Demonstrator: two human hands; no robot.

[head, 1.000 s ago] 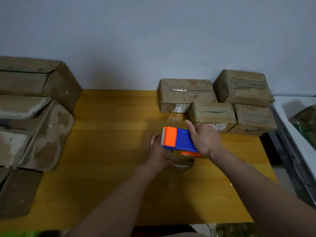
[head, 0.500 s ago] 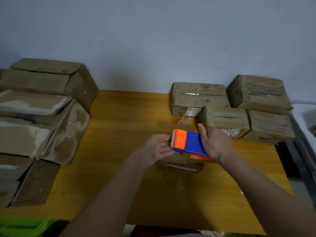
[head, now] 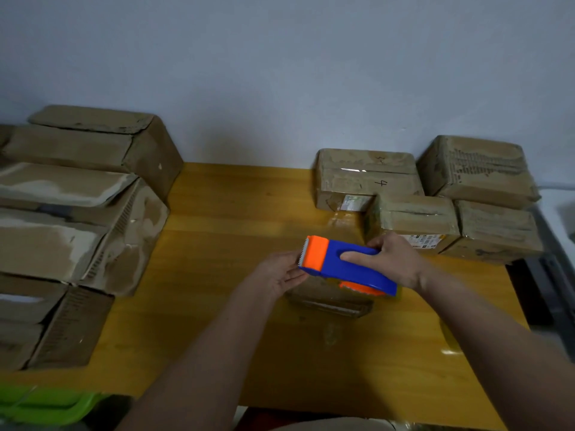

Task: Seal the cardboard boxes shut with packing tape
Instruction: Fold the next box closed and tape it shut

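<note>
My right hand (head: 395, 262) grips the handle of a blue and orange tape dispenser (head: 345, 265), held just above the yellow table (head: 217, 231). My left hand (head: 277, 273) reaches to the dispenser's orange toothed end, its straight fingers touching the underside there. Whether it holds a tape end is not visible. A small flat cardboard box (head: 329, 301), glossy with tape, lies on the table right below the dispenser and partly hidden by it.
Several taped boxes (head: 367, 178) are grouped at the table's back right corner. A stack of larger worn cardboard boxes (head: 77, 219) fills the left side. A green plastic thing (head: 40, 404) sits at the lower left. The table's right edge drops off beside a dark frame.
My left hand lifted off the small box and came up to the dispenser's toothed end. The right hand stayed on the handle, and my view swung left.
</note>
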